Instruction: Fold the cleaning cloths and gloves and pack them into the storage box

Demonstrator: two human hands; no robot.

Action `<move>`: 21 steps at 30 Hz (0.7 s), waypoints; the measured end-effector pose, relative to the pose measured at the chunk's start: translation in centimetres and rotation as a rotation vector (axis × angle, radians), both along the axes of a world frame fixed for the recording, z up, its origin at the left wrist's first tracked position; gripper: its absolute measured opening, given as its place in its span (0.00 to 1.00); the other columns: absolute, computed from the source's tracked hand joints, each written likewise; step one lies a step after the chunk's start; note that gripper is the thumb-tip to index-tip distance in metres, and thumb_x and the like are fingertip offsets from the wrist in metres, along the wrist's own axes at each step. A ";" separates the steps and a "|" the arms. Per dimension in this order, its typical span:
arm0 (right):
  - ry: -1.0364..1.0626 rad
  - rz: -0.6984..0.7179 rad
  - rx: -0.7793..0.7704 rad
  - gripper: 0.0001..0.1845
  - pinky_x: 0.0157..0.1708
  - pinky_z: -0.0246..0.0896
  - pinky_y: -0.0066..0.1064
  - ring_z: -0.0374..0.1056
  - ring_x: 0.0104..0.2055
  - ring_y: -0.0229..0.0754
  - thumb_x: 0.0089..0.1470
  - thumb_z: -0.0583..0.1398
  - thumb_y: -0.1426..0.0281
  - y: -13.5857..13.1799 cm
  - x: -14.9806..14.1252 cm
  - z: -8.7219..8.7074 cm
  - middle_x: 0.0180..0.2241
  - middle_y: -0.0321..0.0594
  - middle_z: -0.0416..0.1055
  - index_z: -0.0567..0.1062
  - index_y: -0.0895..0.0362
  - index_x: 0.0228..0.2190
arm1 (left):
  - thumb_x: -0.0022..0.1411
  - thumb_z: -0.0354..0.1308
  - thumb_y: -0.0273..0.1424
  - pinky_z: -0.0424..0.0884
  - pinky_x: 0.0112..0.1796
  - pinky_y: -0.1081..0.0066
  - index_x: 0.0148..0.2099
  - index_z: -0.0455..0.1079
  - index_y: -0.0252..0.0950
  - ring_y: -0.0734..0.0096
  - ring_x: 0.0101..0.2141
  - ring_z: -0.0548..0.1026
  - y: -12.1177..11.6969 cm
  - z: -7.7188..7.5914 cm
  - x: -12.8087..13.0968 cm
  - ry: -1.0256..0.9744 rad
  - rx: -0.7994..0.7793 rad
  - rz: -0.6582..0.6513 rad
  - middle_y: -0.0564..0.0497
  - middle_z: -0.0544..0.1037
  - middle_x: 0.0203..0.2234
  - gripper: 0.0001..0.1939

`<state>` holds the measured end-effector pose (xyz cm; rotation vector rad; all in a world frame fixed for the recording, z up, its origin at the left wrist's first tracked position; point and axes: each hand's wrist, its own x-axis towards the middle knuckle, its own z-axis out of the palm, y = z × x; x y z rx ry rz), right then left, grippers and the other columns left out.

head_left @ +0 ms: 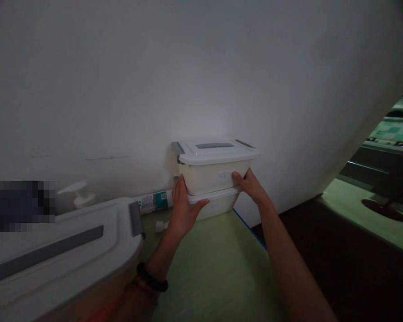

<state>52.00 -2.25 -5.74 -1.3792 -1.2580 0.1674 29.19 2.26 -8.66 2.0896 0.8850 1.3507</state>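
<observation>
Two cream storage boxes stand stacked against the wall. The upper storage box (204, 176) has a white lid with grey latches and a grey handle strip; the lower storage box (218, 207) sits directly beneath it. My left hand (184, 205) grips the stack at the left front corner, fingers up along the upper box's side, thumb across the front near the lower box's lid. At the right end, my right hand (251, 184) holds the upper box, its thumb pressed on the front and the other fingers mostly hidden behind the side.
A larger lidded storage box (121, 230) fills the near left of the green tabletop (218, 264). Behind it are a white pump bottle (82, 194) and a white-and-teal tube (156, 201). The table's blue edge (250, 228) drops to dark floor on the right.
</observation>
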 end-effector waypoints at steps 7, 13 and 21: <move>-0.016 -0.153 0.028 0.18 0.42 0.67 0.43 0.68 0.45 0.45 0.59 0.57 0.65 1.4 0.2 -2.2 0.49 0.44 0.68 0.68 0.58 0.49 | 0.52 0.64 0.35 0.52 0.58 0.46 0.65 0.40 0.33 0.45 0.61 0.52 -0.2 -0.1 0.2 0.066 0.013 0.027 0.33 0.55 0.60 0.47; -0.044 -0.252 -0.028 0.17 0.43 0.67 0.43 0.68 0.45 0.45 0.59 0.57 0.65 1.3 -0.4 -2.1 0.49 0.45 0.68 0.68 0.57 0.49 | 0.55 0.61 0.38 0.50 0.59 0.49 0.66 0.34 0.30 0.46 0.63 0.49 -0.3 -0.2 0.0 0.208 -0.036 0.072 0.29 0.49 0.62 0.48; -0.244 -0.356 -0.147 0.18 0.43 0.67 0.44 0.68 0.46 0.45 0.59 0.57 0.65 -1.6 -3.4 -1.7 0.49 0.44 0.67 0.68 0.58 0.49 | 0.64 0.48 0.32 0.46 0.59 0.43 0.65 0.37 0.19 0.41 0.64 0.41 -2.4 0.4 0.3 0.306 -0.069 0.107 0.20 0.45 0.63 0.35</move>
